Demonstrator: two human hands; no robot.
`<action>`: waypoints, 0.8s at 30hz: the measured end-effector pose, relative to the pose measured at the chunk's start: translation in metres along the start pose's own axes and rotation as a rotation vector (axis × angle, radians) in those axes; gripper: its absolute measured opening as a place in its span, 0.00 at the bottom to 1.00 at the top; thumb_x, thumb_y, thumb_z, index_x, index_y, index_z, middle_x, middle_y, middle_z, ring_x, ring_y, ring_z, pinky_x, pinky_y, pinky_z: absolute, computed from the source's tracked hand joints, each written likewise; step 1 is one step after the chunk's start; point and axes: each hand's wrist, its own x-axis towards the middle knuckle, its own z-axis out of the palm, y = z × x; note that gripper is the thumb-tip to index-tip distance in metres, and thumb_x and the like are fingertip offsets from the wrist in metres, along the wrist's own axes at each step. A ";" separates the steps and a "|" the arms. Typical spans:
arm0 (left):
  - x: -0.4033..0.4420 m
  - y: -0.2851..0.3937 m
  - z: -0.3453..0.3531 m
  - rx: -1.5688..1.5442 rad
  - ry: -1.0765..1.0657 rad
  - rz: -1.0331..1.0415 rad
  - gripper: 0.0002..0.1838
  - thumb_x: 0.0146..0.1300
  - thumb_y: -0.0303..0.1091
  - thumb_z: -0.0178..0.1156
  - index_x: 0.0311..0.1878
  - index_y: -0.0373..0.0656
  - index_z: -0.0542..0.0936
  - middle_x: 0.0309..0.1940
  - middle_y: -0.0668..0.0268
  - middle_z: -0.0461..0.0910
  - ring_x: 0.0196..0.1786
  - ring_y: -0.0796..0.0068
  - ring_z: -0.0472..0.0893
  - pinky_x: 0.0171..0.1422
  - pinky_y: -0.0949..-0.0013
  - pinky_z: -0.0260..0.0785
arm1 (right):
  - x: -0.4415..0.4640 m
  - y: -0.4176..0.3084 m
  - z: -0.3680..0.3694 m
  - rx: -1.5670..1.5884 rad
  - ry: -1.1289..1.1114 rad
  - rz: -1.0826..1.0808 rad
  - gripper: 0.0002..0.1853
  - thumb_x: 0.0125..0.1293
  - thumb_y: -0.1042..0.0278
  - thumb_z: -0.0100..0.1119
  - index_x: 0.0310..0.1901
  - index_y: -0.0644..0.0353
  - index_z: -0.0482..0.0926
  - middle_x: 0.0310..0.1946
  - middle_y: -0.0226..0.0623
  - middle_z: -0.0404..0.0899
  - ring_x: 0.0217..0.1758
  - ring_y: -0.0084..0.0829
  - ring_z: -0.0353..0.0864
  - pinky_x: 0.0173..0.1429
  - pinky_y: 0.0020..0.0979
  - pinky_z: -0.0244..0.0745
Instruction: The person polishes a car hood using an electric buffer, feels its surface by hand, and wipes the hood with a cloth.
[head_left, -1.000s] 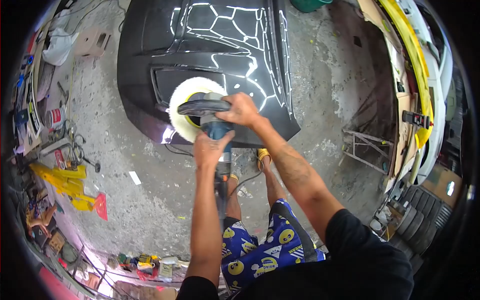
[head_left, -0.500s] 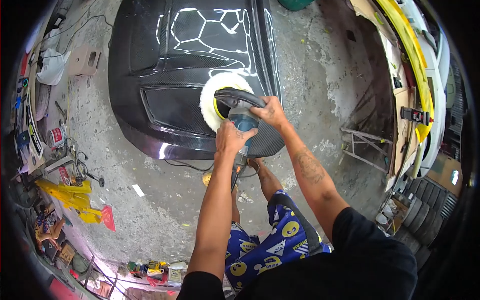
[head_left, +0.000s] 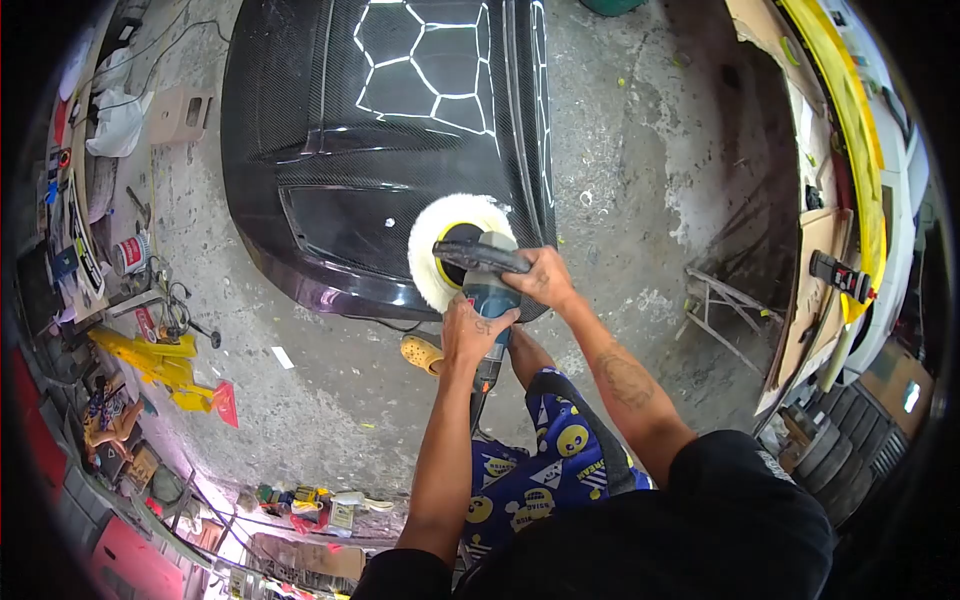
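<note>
A polisher [head_left: 488,297] with a round white wool pad [head_left: 432,230] rests over the lower right part of a glossy black carbon-weave car hood [head_left: 350,215]. My left hand [head_left: 474,330] is wrapped round the polisher's body, behind the pad. Its curved black front handle [head_left: 480,257] is gripped by my right hand [head_left: 543,278]. The pad's underside is hidden from view. Bright honeycomb-shaped light reflections lie on the hood's upper part.
Yellow parts [head_left: 155,365] and a paint can [head_left: 131,254] lie on the left floor near a stool [head_left: 180,115]. A metal stand [head_left: 730,310] is at right, beside a long yellow panel [head_left: 850,110]. A cable trails behind the hood's near edge.
The polisher, held in both my hands, has moved right across the hood and then nearer to my body. The view has shifted, and a yellow clog shows more fully at the near edge.
</note>
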 end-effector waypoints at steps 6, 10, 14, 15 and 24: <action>-0.036 -0.029 -0.013 -0.106 0.031 -0.039 0.38 0.43 0.49 0.82 0.50 0.30 0.80 0.43 0.47 0.86 0.47 0.51 0.86 0.54 0.58 0.77 | -0.016 -0.007 0.032 -0.037 -0.063 -0.094 0.18 0.47 0.53 0.72 0.36 0.57 0.88 0.28 0.52 0.83 0.34 0.52 0.85 0.42 0.42 0.80; -0.038 -0.049 -0.019 -0.159 0.030 -0.093 0.37 0.42 0.48 0.82 0.49 0.30 0.80 0.42 0.48 0.86 0.46 0.56 0.87 0.53 0.59 0.78 | -0.011 -0.009 0.057 -0.072 -0.153 -0.135 0.19 0.47 0.53 0.72 0.37 0.57 0.88 0.28 0.53 0.83 0.34 0.53 0.85 0.42 0.42 0.80; -0.047 -0.033 -0.030 -0.123 0.113 -0.077 0.38 0.44 0.51 0.81 0.48 0.29 0.80 0.42 0.48 0.86 0.45 0.56 0.87 0.51 0.59 0.77 | -0.012 -0.013 0.054 -0.063 -0.088 -0.233 0.20 0.47 0.53 0.72 0.38 0.59 0.87 0.28 0.53 0.83 0.35 0.53 0.86 0.43 0.43 0.80; -0.038 -0.031 -0.029 -0.141 0.078 -0.107 0.37 0.44 0.51 0.81 0.48 0.29 0.81 0.41 0.48 0.86 0.44 0.54 0.87 0.50 0.58 0.77 | -0.004 -0.011 0.055 -0.079 -0.090 -0.248 0.20 0.48 0.53 0.72 0.38 0.59 0.87 0.29 0.53 0.83 0.36 0.53 0.85 0.43 0.44 0.80; -0.044 -0.069 -0.073 -0.683 -0.019 -0.311 0.32 0.52 0.47 0.78 0.51 0.30 0.82 0.41 0.55 0.87 0.38 0.67 0.86 0.44 0.64 0.79 | -0.068 -0.209 -0.076 0.850 -0.547 -0.676 0.12 0.67 0.67 0.65 0.50 0.62 0.83 0.49 0.40 0.82 0.53 0.41 0.81 0.61 0.38 0.73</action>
